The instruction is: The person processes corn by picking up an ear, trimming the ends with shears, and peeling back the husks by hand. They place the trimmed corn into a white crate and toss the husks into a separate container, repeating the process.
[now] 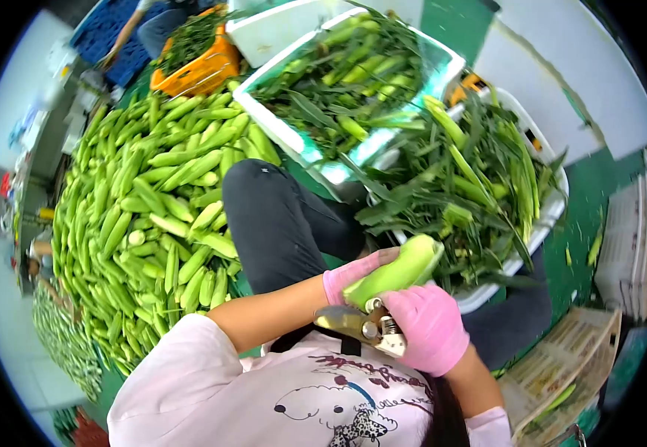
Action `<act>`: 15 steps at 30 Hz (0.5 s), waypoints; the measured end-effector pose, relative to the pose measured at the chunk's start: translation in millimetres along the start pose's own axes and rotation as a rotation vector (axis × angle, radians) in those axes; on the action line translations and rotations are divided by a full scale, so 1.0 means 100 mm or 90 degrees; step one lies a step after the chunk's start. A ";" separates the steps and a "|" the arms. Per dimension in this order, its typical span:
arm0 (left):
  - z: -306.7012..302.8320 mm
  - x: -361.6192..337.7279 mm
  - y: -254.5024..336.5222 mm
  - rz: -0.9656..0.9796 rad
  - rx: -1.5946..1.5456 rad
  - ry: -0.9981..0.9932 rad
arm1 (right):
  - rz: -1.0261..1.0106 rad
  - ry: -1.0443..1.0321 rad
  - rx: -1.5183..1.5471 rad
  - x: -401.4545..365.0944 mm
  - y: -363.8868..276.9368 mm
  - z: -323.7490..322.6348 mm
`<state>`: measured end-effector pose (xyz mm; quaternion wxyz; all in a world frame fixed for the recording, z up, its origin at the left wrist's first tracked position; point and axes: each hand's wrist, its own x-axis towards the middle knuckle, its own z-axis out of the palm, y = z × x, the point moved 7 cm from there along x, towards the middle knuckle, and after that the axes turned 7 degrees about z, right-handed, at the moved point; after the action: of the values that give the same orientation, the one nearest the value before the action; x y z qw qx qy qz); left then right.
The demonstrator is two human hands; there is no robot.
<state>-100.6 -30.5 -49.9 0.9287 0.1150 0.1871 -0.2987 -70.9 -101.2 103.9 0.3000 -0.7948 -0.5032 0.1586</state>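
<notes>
An ear of corn [398,272] in its pale green husk lies across my left hand [349,279], which wears a pink glove and is closed around its underside. Pruning shears [370,328] with a metal blade and a visible spring are gripped in my right hand [432,329], also gloved in pink. The shears sit right at the lower end of the ear, and my right fingers are close against the husk. Just beyond my hands stands a white tub [554,212] heaped with long leaves and stripped husks [480,186].
To my left spreads a large pile of husked-green corn ears [167,194]. Ahead, a white foam box [279,127] contains more corn and leaves. An orange crate [201,72] with greens stands behind, near another person's arm [125,33]. A pale crate [562,365] lies at right.
</notes>
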 end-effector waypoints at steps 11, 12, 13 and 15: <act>-0.21 -1.90 1.56 0.682 0.164 0.164 | 0.518 0.178 1.001 -0.27 0.57 0.85; -0.43 -2.15 1.73 0.724 0.169 0.203 | 0.532 0.142 1.007 -0.28 0.58 0.89; -0.65 -2.47 1.87 0.756 0.143 0.268 | 0.546 0.097 1.009 -0.29 0.58 0.95; -1.43 -3.26 2.33 0.801 0.236 0.410 | 0.565 0.032 1.008 -0.29 0.59 1.03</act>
<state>-245.9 368.0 -20.3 0.7886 0.4383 0.2960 0.3137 -99.3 -113.5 -14.5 0.6808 -0.4803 0.1118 0.5416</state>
